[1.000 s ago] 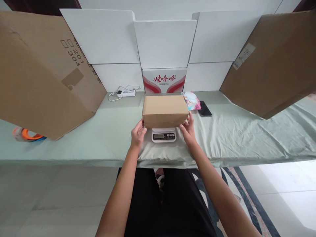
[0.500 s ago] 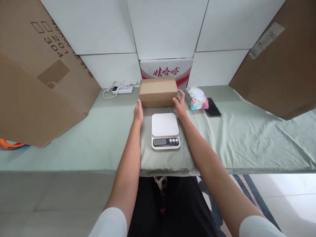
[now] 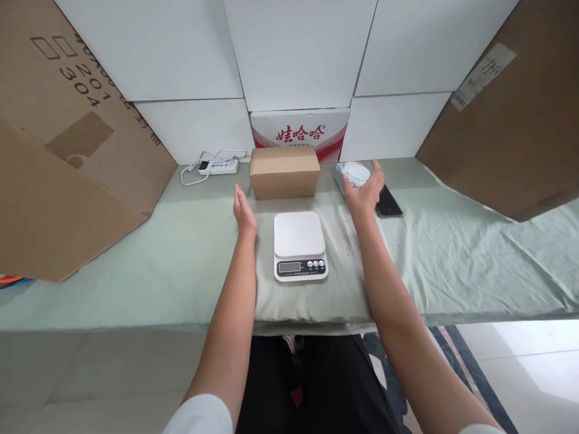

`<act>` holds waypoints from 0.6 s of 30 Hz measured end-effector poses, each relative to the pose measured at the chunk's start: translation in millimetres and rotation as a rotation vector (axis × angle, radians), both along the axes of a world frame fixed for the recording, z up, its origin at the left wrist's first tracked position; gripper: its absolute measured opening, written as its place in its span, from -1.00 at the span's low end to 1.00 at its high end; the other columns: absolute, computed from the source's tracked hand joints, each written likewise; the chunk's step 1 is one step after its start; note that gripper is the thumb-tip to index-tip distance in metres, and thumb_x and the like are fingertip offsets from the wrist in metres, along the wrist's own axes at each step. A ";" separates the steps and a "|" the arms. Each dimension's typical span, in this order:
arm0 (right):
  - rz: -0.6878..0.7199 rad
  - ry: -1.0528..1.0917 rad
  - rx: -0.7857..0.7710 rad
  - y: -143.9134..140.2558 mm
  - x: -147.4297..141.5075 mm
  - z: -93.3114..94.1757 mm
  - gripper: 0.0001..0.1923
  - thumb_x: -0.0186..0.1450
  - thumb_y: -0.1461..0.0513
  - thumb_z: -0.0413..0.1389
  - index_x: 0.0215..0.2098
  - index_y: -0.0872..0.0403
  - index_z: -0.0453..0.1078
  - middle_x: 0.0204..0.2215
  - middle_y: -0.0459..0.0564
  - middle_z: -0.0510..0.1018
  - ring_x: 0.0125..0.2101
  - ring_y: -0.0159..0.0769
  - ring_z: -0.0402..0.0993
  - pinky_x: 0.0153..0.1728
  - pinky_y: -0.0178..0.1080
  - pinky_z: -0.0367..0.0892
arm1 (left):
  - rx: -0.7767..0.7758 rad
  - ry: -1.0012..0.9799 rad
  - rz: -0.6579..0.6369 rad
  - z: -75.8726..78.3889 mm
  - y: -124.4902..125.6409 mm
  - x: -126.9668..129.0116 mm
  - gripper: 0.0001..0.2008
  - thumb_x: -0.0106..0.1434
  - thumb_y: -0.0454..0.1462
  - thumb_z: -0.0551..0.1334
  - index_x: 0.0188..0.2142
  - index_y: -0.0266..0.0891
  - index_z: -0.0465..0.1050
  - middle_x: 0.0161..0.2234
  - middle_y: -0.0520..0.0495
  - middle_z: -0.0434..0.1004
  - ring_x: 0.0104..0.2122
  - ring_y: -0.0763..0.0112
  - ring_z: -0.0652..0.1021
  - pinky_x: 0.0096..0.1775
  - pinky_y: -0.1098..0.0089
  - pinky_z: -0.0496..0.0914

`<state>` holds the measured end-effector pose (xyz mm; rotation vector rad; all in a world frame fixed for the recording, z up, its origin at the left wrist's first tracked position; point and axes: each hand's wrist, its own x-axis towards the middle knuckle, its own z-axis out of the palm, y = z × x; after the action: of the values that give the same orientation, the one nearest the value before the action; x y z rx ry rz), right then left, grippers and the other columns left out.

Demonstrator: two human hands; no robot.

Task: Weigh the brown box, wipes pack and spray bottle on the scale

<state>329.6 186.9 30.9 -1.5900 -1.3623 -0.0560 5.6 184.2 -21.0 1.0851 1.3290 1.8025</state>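
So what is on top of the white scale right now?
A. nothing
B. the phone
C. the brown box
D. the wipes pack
A: the scale has a bare white top; the box sits behind it on the cloth, the phone lies off to the right, and the right hand is over at the wipes pack.

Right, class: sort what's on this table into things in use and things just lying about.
In use: small brown box, kitchen scale, wet wipes pack under the right hand, left hand.

Lying about: phone, power strip, big cardboard boxes.
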 end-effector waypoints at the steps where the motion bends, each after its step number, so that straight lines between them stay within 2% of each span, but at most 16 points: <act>1: -0.098 -0.071 -0.085 -4.8 6.1 0.4 0.01 0.25 -0.10 0.21 0.49 0.15 -0.05 0.36 0.37 0.21 0.41 0.22 0.09 0.41 0.27 0.03 | 0.009 -0.006 0.000 0.8 -0.1 2.0 -0.05 0.42 0.29 -0.05 0.51 -0.34 0.07 0.56 -0.28 -0.01 0.54 0.27 0.12 0.50 0.30 0.01; 4: -0.272 -0.167 -0.339 -13.3 10.2 -6.0 0.11 0.15 0.00 0.33 0.51 0.13 -0.06 0.37 0.41 0.18 0.33 0.32 0.17 0.34 0.25 0.10 | 0.009 -0.006 -0.023 2.2 -0.3 7.1 -0.09 0.43 0.27 -0.01 0.51 -0.31 0.10 0.56 -0.26 0.02 0.53 0.26 0.13 0.49 0.28 0.03; 6: -0.330 -0.165 -0.410 -12.8 6.6 -12.5 0.07 0.16 0.05 0.33 0.50 0.08 -0.05 0.35 0.39 0.18 0.24 0.28 0.26 0.26 0.21 0.18 | 0.002 0.000 -0.029 2.2 -0.5 8.3 -0.13 0.43 0.27 0.00 0.50 -0.22 0.13 0.56 -0.20 0.04 0.53 0.25 0.14 0.49 0.27 0.04; 10: -0.365 -0.141 -0.399 -4.5 3.2 -19.3 0.04 0.17 0.04 0.31 0.49 0.06 -0.05 0.27 0.36 0.19 0.15 0.22 0.30 0.20 0.16 0.22 | 0.009 -0.008 -0.018 0.2 1.2 6.9 -0.15 0.43 0.25 0.00 0.48 -0.23 0.17 0.55 -0.22 0.07 0.53 0.22 0.16 0.49 0.25 0.06; 13: -0.342 -0.123 -0.361 -0.1 7.3 -19.1 -0.02 0.21 0.04 0.28 0.48 0.10 0.01 0.19 0.33 0.24 0.12 0.20 0.33 0.19 0.13 0.24 | 0.010 0.009 -0.022 -1.7 3.4 6.6 -0.17 0.43 0.26 0.00 0.47 -0.18 0.20 0.54 -0.19 0.11 0.52 0.24 0.17 0.49 0.23 0.06; 18: -0.263 -0.061 -0.293 -2.2 17.1 -18.4 -0.08 0.17 0.08 0.29 0.42 0.15 0.14 0.16 0.32 0.28 0.11 0.18 0.37 0.22 0.14 0.26 | 0.015 0.039 -0.030 -1.4 2.6 8.1 -0.09 0.39 0.29 0.04 0.47 -0.29 0.19 0.53 -0.29 0.11 0.52 0.16 0.17 0.50 0.20 0.06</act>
<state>346.8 184.8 12.4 -2.0225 -1.2412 -0.0664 13.7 186.8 -22.4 1.1472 1.3168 1.7805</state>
